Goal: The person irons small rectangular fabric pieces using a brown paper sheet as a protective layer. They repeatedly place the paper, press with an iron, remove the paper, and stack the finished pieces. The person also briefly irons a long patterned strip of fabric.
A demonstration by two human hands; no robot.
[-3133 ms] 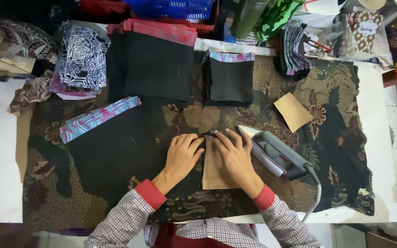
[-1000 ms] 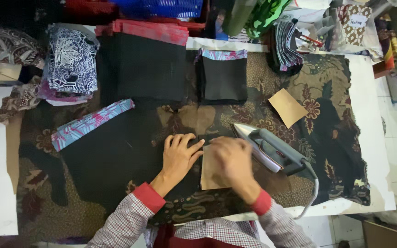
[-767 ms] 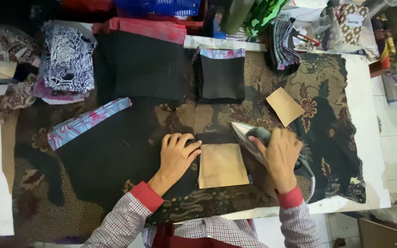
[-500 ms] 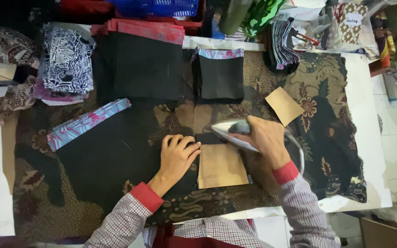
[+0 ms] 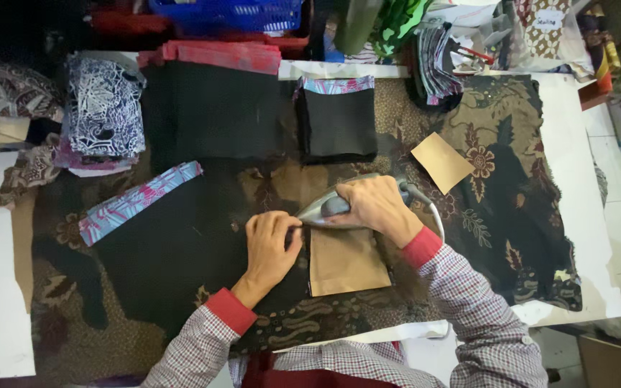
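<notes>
My right hand (image 5: 370,205) grips the handle of a grey clothes iron (image 5: 323,210), whose tip points left over the top edge of a brown paper rectangle (image 5: 346,262). The paper lies on a large black fabric piece (image 5: 174,251) with a blue and pink patterned band (image 5: 138,201) along its upper left edge. My left hand (image 5: 271,244) lies flat on the black fabric just left of the paper, fingertips close to the iron's tip. The iron's cord (image 5: 436,215) loops by my right wrist.
A dark batik cloth (image 5: 512,187) covers the table. At the back lie folded black fabric stacks (image 5: 213,108), a smaller black stack with patterned trim (image 5: 337,118), a pile of blue and white printed fabric (image 5: 106,108), and a second brown paper piece (image 5: 441,162). Clutter lines the far edge.
My right hand left the paper, took the iron from the right and swung it left onto the paper's top edge. My left hand stayed flat on the black fabric.
</notes>
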